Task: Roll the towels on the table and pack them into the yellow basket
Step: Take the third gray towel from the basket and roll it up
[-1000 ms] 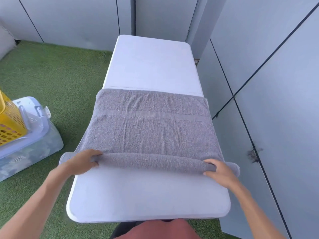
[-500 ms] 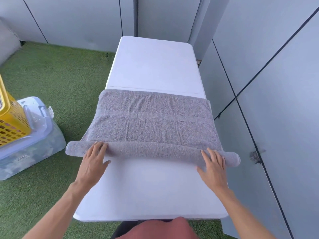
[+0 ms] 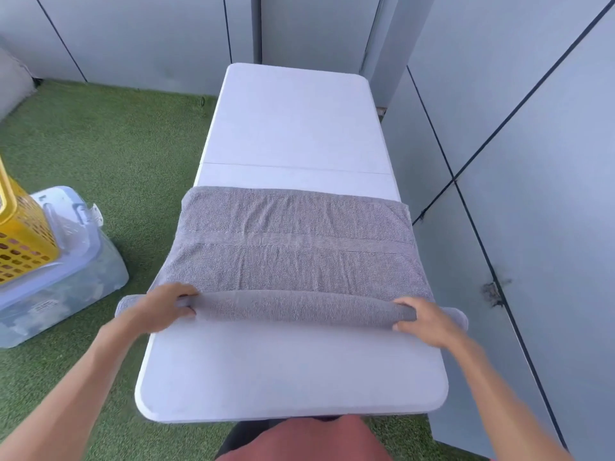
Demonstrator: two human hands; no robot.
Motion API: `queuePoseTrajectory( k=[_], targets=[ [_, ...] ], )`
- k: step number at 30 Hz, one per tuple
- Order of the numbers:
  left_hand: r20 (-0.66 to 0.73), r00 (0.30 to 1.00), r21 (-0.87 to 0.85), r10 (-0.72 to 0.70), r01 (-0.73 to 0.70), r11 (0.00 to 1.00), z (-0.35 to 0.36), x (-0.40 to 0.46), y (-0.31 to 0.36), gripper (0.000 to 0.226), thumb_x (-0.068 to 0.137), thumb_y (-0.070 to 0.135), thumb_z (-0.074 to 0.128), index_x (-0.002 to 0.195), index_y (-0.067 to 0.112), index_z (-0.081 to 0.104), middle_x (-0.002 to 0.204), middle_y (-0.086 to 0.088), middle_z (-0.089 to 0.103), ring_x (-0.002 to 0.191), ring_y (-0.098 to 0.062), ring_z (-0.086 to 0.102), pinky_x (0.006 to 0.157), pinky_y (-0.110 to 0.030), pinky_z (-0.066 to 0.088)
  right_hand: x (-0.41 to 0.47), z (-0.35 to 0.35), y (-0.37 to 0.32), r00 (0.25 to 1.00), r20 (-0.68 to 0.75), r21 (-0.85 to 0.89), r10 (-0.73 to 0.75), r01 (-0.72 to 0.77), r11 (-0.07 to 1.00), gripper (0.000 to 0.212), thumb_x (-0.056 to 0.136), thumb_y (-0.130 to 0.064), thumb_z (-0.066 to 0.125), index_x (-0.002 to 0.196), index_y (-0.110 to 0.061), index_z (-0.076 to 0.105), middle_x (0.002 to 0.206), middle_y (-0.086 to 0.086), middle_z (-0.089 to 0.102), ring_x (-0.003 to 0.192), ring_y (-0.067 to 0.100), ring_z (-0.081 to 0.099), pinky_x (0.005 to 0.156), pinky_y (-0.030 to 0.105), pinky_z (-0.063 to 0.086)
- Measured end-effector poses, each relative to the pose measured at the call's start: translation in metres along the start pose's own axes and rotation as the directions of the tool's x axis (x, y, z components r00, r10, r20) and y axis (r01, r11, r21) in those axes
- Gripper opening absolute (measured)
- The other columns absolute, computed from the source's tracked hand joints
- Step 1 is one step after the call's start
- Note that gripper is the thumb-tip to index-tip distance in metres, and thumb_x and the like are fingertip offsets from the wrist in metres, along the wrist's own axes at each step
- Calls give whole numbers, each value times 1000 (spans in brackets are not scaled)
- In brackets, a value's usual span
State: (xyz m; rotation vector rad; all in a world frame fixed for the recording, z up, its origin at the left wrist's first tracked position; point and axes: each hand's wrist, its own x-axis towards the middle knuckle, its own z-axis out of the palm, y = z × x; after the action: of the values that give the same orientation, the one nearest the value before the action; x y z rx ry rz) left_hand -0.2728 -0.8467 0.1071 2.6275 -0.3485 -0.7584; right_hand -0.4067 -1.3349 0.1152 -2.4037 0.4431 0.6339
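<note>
A grey towel (image 3: 293, 247) lies across the white table (image 3: 293, 371), wider than the tabletop, its near part wound into a roll (image 3: 296, 307). My left hand (image 3: 159, 311) grips the roll near its left end, fingers curled over the top. My right hand (image 3: 424, 322) grips the roll near its right end in the same way. Both roll ends stick out past my hands and overhang the table's sides. The yellow basket (image 3: 23, 237) stands at the far left, cut off by the frame edge.
The basket sits on a clear lidded plastic box (image 3: 63, 277) on green artificial turf (image 3: 126, 151). Grey wall panels (image 3: 532, 194) run close along the table's right side and behind it. The table's far half (image 3: 296, 121) is bare.
Half a second ago my hands lay flat on the roll, pushing it away. Now the fingers are curled over the roll again, and the flat part of the towel is shorter than a second ago.
</note>
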Motion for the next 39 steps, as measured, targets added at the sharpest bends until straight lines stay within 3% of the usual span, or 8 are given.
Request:
queuePoseTrajectory(
  k=[3,8,14,22,26,29,33,39],
  targets=[
    [-201,978,-166,-52,18,986,-7,11,4,23,82,6,70,101,18,68,105,-8,63,99,-27,58,80,-28,38,9,0,-9,984,-178,194,30,5,981,46,76,-15,77,117,-26,58,119,-1,51,109,19,54,76,22,44],
    [-592,791,168,152,-63,984,36,-8,15,22,90,28,57,100,12,66,98,-7,59,87,-34,51,77,-47,45,-4,37,-10,778,-589,-400,-220,-44,916,32,85,-37,58,115,-27,64,120,-3,57,116,23,47,92,43,32],
    [-440,872,268,214,-99,958,58,-4,1,70,68,18,83,128,3,49,120,-13,53,109,-36,49,99,-53,39,6,49,-4,868,-424,-528,-258,-5,849,74,71,-32,78,136,-9,50,131,5,53,123,30,43,106,45,25],
    [-273,960,152,63,-22,988,38,3,-3,43,84,8,67,126,8,55,117,-9,59,112,-32,50,98,-39,38,5,15,-8,970,-174,-451,-169,74,890,49,89,-22,60,135,-19,47,132,-4,50,129,18,39,106,32,26],
    [-26,999,55,24,-23,998,10,7,0,42,88,8,63,128,8,54,124,-10,58,120,-29,51,99,-31,34,11,-7,-7,1000,9,-69,17,-16,997,54,82,-18,71,132,-20,53,128,-5,52,121,15,48,97,27,37],
    [-244,969,-68,33,-51,996,1,12,5,32,80,-4,66,109,10,65,109,-12,62,105,-36,56,92,-41,41,18,-8,-15,987,-158,59,19,-10,998,48,80,-14,72,123,-27,57,121,-5,53,118,14,49,93,30,38],
    [-581,801,141,145,-76,987,30,-4,16,19,89,17,60,106,11,65,107,-8,58,94,-34,51,79,-47,44,9,24,-21,808,-569,-257,-154,4,967,27,90,-27,56,116,-25,62,113,1,57,111,29,52,97,43,34],
    [-373,904,285,207,-101,953,54,8,2,73,72,17,81,135,3,46,131,-13,51,127,-37,44,107,-56,34,10,51,-11,890,-401,-479,-217,-1,878,73,81,-42,68,143,-16,39,140,2,39,136,28,31,113,50,18]
  ],
)
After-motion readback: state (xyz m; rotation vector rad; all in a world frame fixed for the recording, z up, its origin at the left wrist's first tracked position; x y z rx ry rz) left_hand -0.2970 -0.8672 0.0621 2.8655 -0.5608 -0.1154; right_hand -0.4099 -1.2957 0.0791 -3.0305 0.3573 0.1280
